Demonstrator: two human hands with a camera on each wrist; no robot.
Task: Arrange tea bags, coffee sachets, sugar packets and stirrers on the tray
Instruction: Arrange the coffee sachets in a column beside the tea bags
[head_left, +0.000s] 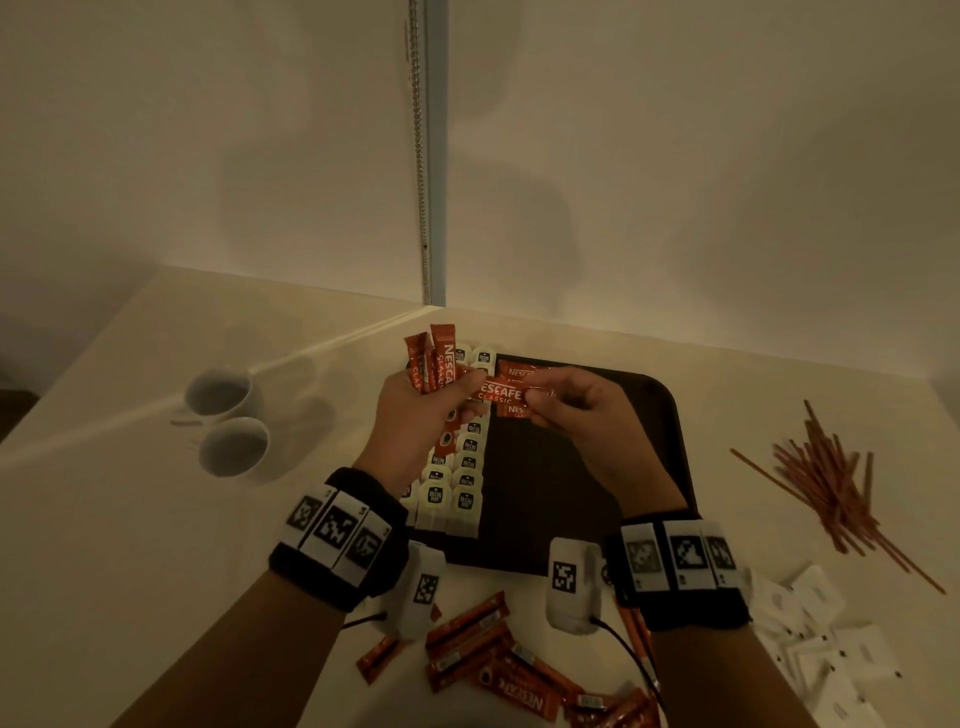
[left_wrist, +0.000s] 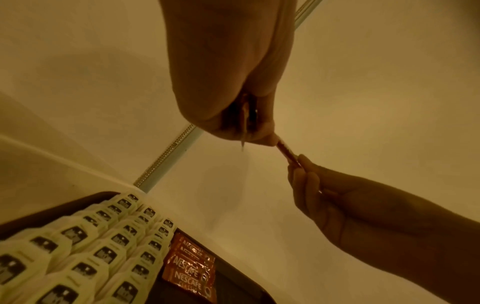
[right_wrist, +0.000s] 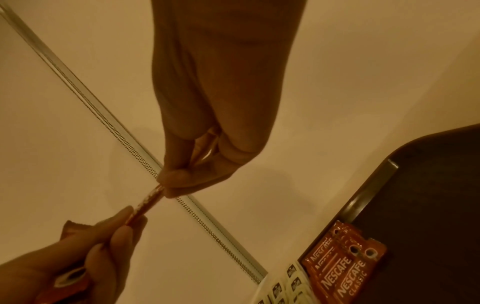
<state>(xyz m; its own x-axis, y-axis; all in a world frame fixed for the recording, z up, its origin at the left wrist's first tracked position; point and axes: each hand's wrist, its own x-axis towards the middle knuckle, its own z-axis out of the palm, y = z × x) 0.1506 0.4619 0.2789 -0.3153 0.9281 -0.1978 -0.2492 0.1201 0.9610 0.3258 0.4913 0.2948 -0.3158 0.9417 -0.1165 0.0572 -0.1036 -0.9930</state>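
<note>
A dark tray carries rows of pale tea bags along its left side. A few red coffee sachets lie at its far end beside them. Above the tray my left hand grips a bunch of sachets that stick up. One sachet lies level between both hands. My right hand pinches its right end, which the right wrist view shows as fingertips on the sachet. In the left wrist view the sachet spans from my left hand to the right.
Loose sachets lie on the table near me. A heap of brown stirrers is at the right, with white sugar packets nearer. Two white cups stand at the left. A wall corner rises behind the tray.
</note>
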